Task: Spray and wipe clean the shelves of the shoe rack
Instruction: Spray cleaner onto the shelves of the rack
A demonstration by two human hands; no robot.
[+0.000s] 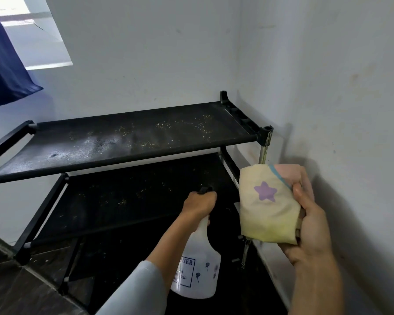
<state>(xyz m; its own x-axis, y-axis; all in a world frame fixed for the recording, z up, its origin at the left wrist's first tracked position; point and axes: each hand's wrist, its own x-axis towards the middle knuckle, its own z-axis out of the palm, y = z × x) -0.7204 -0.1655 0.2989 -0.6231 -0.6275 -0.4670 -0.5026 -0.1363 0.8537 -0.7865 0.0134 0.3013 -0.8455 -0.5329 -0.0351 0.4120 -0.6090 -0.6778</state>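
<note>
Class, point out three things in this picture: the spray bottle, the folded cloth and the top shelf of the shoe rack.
spray bottle [197,267]: head view, on its white body.
folded cloth [265,201]: head view, beside the purple star.
top shelf [132,139]: head view, on its dusty black surface.

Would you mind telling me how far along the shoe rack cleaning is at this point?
Early. The top shelf shows a misted patch on its left but still carries yellowish specks. The left hand grips the spray bottle; the right hand holds the folded cloth off the rack. The lower shelf remains speckled, unwiped.
</note>
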